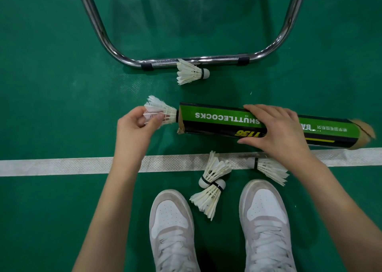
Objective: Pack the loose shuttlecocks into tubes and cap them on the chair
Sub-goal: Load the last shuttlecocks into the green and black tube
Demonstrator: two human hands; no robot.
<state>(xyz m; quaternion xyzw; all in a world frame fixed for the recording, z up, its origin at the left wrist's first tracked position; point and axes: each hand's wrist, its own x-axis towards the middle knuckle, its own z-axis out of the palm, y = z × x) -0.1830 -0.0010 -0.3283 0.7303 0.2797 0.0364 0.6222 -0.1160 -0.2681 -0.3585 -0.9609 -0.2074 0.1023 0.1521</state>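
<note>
Green sports flooring (51,106) fills the head view, crossed from left to right by a white court line (62,165). At the top, the chrome tubular chair frame (196,60) is seen resting on the floor, with two black clips on its lower bar.

A green-and-black shuttlecock tube (217,119) is held lying sideways above the floor, both ends uncapped, its printed lettering upside down to the camera. The right hand (275,131) is wrapped over the tube's middle, fingers curled across the top and thumb underneath. The left hand (136,124) pinches the feather skirt of a shuttlecock (163,112) between thumb and fingertips; its cork end is set into the tube's left mouth, the feathers outside.

One loose shuttlecock (191,73) lies just in front of the chair bar, cork to the right. Two more are found between the tube and the shoes: an upper shuttlecock (215,169) on the line and a lower shuttlecock (208,199), their corks touching. A fourth shuttlecock (268,168) lies on the line, partly hidden by the right wrist. Two white sneakers (171,220) are seen at the bottom edge.
</note>
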